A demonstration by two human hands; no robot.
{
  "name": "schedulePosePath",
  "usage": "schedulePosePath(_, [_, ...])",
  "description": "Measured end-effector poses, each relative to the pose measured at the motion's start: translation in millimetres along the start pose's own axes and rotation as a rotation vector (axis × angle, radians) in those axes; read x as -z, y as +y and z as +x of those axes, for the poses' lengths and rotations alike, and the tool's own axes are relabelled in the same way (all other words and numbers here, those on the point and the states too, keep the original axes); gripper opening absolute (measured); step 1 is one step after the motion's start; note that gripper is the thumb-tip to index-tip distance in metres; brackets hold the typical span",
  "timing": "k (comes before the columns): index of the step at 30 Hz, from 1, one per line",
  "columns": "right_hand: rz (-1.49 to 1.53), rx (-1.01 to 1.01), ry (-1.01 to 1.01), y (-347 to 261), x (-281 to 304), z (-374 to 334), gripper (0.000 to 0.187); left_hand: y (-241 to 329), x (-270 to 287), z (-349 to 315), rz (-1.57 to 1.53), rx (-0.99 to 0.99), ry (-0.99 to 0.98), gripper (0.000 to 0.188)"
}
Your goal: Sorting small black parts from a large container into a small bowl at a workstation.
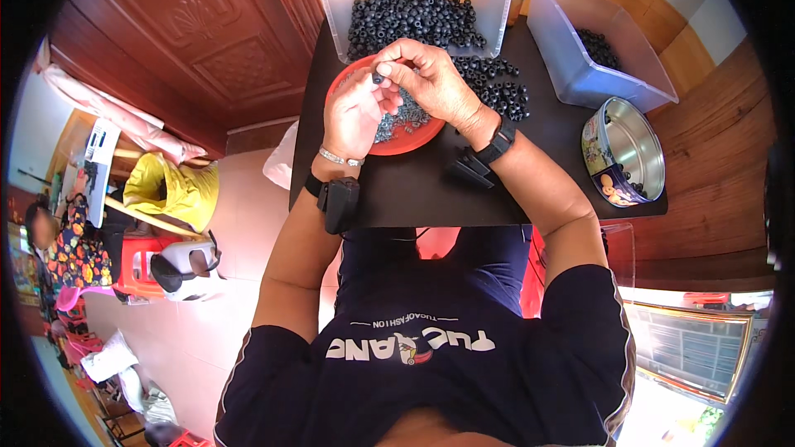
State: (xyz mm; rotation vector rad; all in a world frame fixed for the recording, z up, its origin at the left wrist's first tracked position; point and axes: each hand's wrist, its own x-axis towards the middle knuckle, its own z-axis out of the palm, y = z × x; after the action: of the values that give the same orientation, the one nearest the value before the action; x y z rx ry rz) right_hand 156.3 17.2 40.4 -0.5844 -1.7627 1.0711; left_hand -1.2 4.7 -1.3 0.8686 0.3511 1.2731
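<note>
Over a red-orange bowl [406, 146], both of my hands come together. My left hand [352, 120], palm turned up, holds a small black bead-like piece [378, 78] at its fingertips. Right beside it, my right hand [435, 87] has its thumb and index finger pinched together close to that piece; whatever they grip is too small or hidden to make out. Small grey metal parts [406, 118] lie in the bowl under my hands. Loose black pieces [507, 101] are spread on the dark table to the right of my right hand.
A clear plastic bin [335, 12] lies behind the bowl, full of black pieces. At the right are a translucent bluish bin [609, 83] and a round metal tin [592, 153], each with some black pieces. A yellow bag [174, 190] and another person [74, 240] are at far left.
</note>
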Motion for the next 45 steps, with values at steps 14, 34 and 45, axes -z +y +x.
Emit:
schedulePosePath(14, [-0.645, 0.482, 0.146, -1.0, -4.7, -3.8, 0.028, -2.5, -5.3, -2.5, -0.005, -0.037, 0.038, 0.022])
schedulePosePath(34, [-0.813, 0.483, 0.114, 8.1, -6.6, -2.6, 0.025, -13.0, 4.1, 1.0, -0.031, -0.053, 0.045, 0.027])
schedulePosePath(45, [-0.661, 0.508, 0.162, 1.3, -8.9, -2.7, 0.027, -6.9, 2.4, -1.6, -0.053, -0.094, 0.014, 0.025])
